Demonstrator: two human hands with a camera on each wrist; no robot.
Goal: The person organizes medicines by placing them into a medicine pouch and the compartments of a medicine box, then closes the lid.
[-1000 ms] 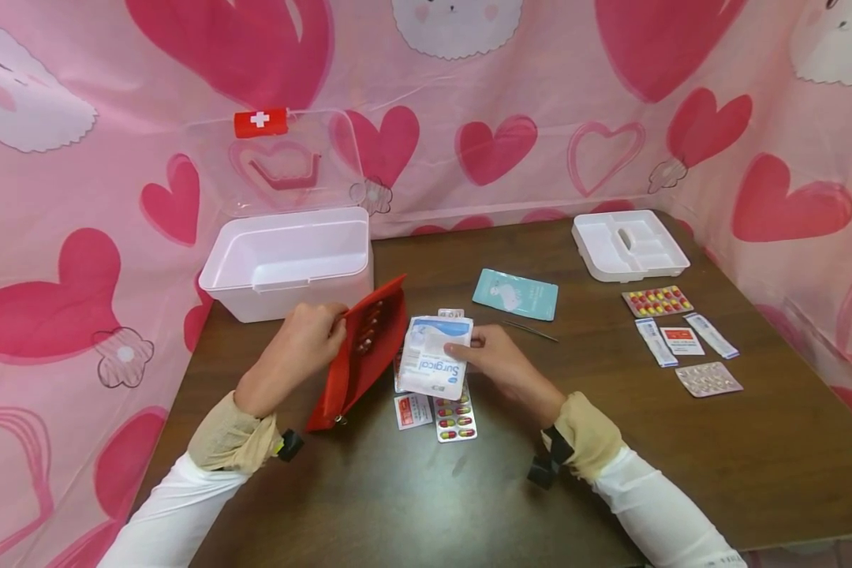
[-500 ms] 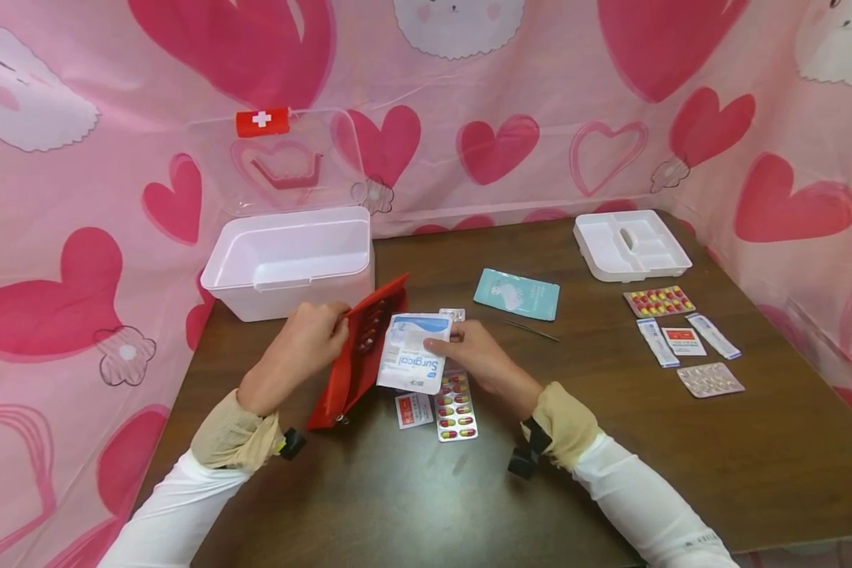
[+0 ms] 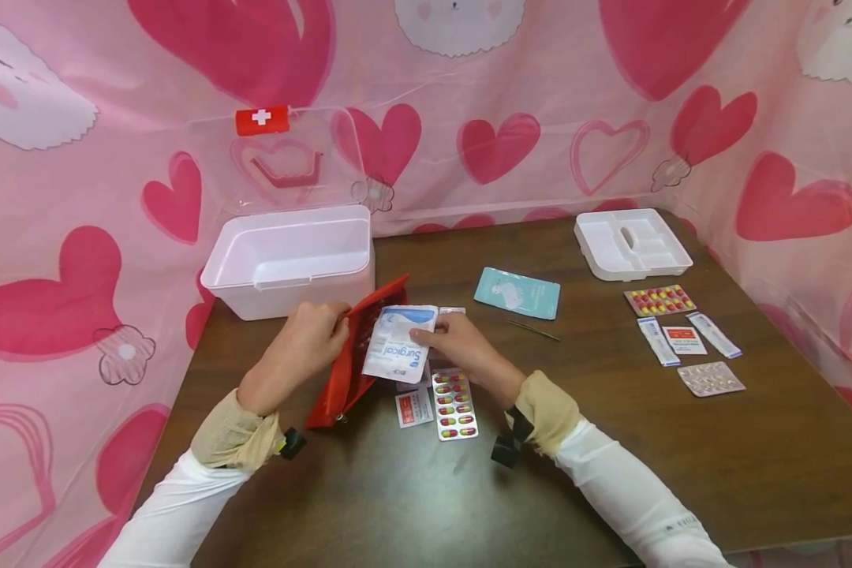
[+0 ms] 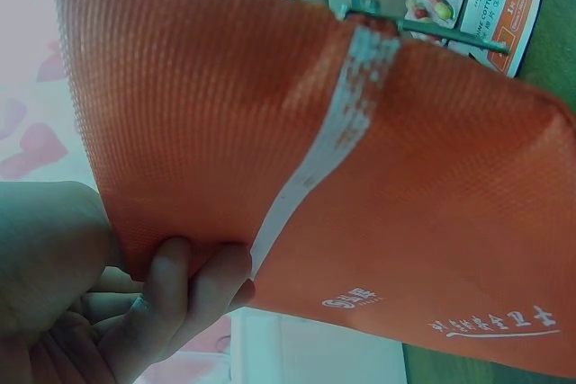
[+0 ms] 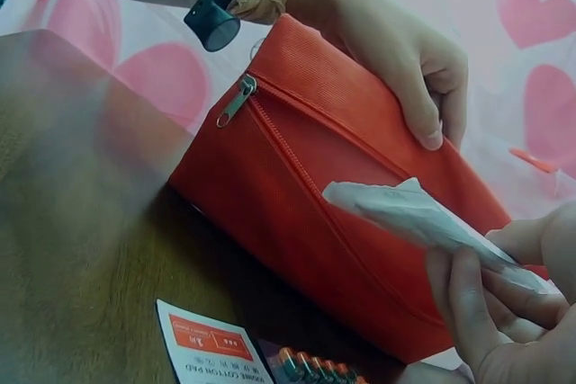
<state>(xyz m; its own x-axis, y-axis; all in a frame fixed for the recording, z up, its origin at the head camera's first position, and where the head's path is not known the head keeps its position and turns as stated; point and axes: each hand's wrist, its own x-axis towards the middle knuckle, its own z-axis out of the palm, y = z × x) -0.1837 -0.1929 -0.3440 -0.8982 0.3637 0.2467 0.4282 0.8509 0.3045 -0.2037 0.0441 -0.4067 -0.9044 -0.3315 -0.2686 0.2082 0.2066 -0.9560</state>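
My left hand (image 3: 311, 338) pinches the upper edge of a red zippered pouch (image 5: 315, 159), thumb on one side and fingers on the other. The pouch stands tilted on the table with its zipper undone, and a metal zip pull (image 5: 238, 101) hangs at one end. Between the thumb and fingers of my right hand (image 3: 468, 347) is a white and blue packet (image 3: 400, 345) printed "Surgical", held at the pouch's opening. Below that hand lie a blister pack of red and yellow capsules (image 3: 455, 405) and a small cotton pad sachet (image 3: 414, 408).
Behind the pouch stands a white box (image 3: 291, 288) with its clear lid raised. A teal packet (image 3: 517, 293) and tweezers (image 3: 534, 330) lie right of centre. Farther right are a white compartment tray (image 3: 632, 264), capsules (image 3: 660, 300), slim sachets (image 3: 658, 341) and a tablet blister (image 3: 711, 379).
My right hand has carried the white packet left and slightly up, from over the blister pack to the pouch's opening. My left hand keeps its grip on the pouch, nearly still.
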